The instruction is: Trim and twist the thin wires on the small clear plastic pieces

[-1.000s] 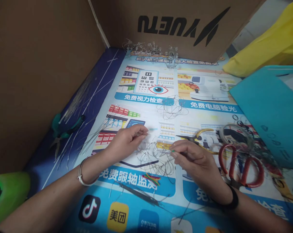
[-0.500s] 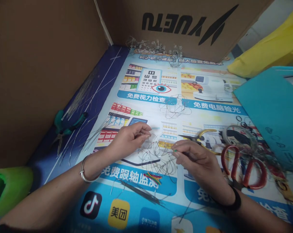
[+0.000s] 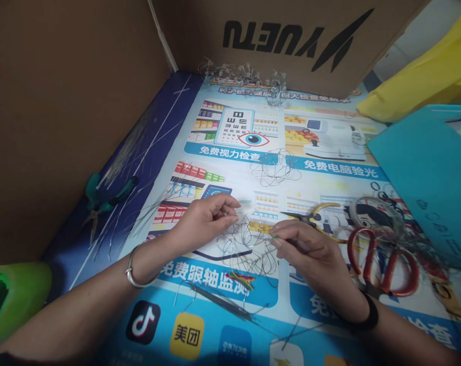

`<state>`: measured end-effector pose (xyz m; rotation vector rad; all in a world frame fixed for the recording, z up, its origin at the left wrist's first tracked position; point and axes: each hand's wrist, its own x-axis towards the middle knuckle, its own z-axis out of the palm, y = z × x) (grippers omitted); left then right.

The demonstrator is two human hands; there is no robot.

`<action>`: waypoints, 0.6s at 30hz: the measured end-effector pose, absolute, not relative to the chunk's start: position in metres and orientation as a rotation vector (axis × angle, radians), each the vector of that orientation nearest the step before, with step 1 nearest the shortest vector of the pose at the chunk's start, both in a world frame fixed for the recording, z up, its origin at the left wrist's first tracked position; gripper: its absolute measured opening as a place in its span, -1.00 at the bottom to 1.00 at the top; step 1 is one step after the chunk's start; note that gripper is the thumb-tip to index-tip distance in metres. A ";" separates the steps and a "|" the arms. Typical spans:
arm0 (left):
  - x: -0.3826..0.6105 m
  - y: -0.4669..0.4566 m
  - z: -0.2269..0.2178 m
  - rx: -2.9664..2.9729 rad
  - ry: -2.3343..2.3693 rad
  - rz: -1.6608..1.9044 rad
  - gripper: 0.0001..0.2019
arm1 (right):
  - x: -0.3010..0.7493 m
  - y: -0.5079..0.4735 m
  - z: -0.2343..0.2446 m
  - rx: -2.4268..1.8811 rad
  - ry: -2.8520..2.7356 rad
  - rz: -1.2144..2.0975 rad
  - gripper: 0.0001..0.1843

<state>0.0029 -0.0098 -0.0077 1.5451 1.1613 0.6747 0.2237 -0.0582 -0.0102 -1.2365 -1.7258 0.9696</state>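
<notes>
My left hand, a silver bangle on its wrist, pinches the left edge of a tangle of thin wire loops lying on a printed poster mat. My right hand, with a black band on its wrist, is closed in a pinch at the tangle's right side, fingertips on a wire near a small green-tipped piece. Both hands rest low on the mat, a short gap apart with the loops between them.
A second wire tangle lies farther back. Yellow-handled pliers and red-handled scissors sit to the right, green pliers and straight wires at left. Cardboard walls enclose left and back; a teal bag stands right.
The view shifted slightly, so everything sits a bit more to the right. Both hands stay on the wire tangle with only small finger movements.
</notes>
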 end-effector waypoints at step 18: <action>-0.002 -0.009 -0.006 1.830 1.231 0.512 -0.81 | 0.226 -0.056 -0.014 -1.273 -1.604 1.081 -0.94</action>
